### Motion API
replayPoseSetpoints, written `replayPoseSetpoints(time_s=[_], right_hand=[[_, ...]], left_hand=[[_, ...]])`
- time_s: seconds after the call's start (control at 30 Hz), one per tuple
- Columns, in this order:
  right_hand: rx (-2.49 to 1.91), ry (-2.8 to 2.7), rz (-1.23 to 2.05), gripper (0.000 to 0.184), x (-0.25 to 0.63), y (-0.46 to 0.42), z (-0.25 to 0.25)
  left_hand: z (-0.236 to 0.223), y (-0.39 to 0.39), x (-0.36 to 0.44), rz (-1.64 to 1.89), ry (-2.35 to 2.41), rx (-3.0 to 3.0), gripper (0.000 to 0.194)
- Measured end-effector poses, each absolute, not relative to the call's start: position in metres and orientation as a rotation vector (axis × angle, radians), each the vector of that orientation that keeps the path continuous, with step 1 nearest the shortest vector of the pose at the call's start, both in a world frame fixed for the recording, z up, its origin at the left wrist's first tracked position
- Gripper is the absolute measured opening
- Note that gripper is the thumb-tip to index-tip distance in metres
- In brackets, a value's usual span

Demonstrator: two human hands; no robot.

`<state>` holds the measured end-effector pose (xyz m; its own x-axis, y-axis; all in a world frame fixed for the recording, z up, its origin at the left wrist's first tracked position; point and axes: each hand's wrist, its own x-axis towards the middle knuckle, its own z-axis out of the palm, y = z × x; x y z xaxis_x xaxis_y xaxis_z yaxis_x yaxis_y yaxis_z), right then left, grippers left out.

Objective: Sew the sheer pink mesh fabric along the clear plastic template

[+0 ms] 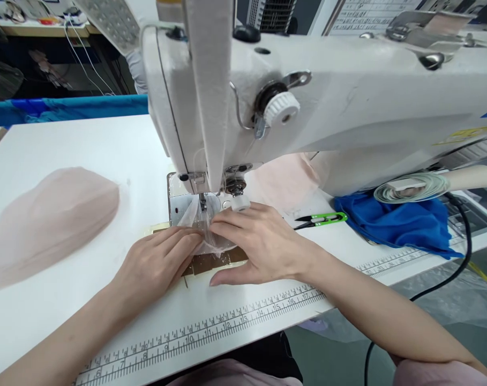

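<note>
A small piece of sheer pale mesh fabric lies on the metal needle plate under the presser foot of a white sewing machine. My left hand rests palm down with its fingertips pressed together on the near left edge of the mesh. My right hand lies beside it, fingers pinching and pressing the mesh just right of the needle, thumb stretched out on the table.
A pile of pinkish sheer fabric lies at the left. Green-handled thread snips, a blue cloth and a roll of tape sit at the right. A ruler strip runs along the table's front edge; a black cable hangs off it.
</note>
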<state>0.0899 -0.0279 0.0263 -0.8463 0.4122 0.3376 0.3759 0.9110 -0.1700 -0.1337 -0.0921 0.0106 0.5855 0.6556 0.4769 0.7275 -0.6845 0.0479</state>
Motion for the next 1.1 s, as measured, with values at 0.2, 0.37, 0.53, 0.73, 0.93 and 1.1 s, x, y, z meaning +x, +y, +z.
replayPoseSetpoints(time_s=[0.2, 0.37, 0.53, 0.73, 0.93, 1.1], right_hand=[[-0.481, -2.723, -0.202, 0.024, 0.088, -0.031, 0.018], [-0.452, -2.728, -0.247, 0.028, 0.089, -0.033, 0.019], [-0.441, -2.740, -0.187, 0.026, 0.091, -0.034, 0.020], [-0.680, -2.630, 0.150, 0.027, 0.089, -0.026, 0.022], [-0.967, -2.442, 0.533, 0.029, 0.086, -0.016, 0.026], [-0.881, -2.447, 0.618, 0.024, 0.088, -0.020, 0.029]], left_hand=[[0.008, -0.092, -0.130, -0.677, -1.172, -2.641, 0.035], [0.005, -0.091, -0.131, -0.527, -1.107, -2.599, 0.038], [0.004, -0.092, -0.133, -0.512, -1.087, -2.587, 0.036], [0.004, -0.080, -0.135, -0.620, -1.490, -2.739, 0.039], [0.013, -0.066, -0.132, -0.929, -1.944, -2.819, 0.041], [0.014, -0.069, -0.134, -0.873, -1.905, -2.803, 0.038]])
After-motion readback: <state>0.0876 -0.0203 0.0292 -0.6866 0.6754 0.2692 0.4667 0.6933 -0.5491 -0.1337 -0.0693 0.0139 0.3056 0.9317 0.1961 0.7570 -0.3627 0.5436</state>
